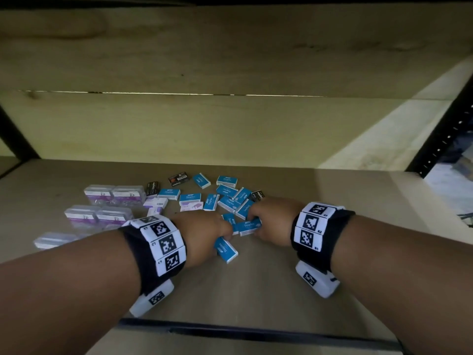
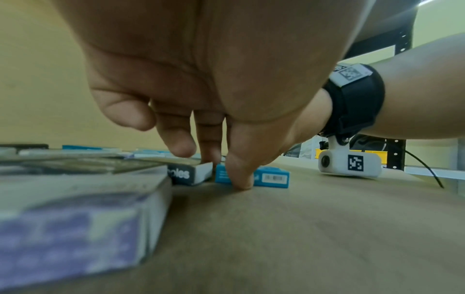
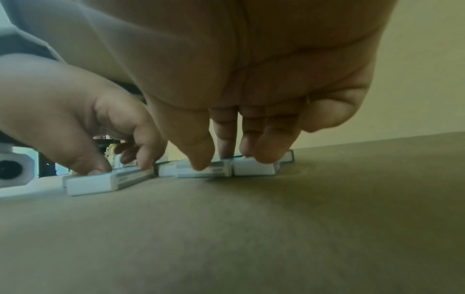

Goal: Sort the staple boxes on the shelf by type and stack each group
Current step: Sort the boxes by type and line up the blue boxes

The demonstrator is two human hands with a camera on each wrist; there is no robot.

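Several blue staple boxes (image 1: 225, 193) lie scattered on the wooden shelf (image 1: 281, 290), with a few black boxes (image 1: 179, 179) among them. Clear purple-labelled boxes (image 1: 112, 194) sit in pairs at the left. My left hand (image 1: 225, 237) pinches a blue box (image 1: 226, 249) between thumb and fingers near the front. In the left wrist view the left hand (image 2: 226, 169) has its thumb down against that blue box (image 2: 271, 177). My right hand (image 1: 252, 224) grips another blue box (image 1: 247, 226) right beside it. The right wrist view shows the right hand (image 3: 221, 161) with thumb and fingers curled over a box (image 3: 203, 171).
The shelf's back wall (image 1: 204, 129) rises behind the boxes. Black metal uprights (image 1: 440, 144) stand at the right and left sides. A purple-labelled box (image 2: 75, 228) lies close beside my left wrist. Bare shelf board stretches to the right and toward the front edge (image 1: 256, 331).
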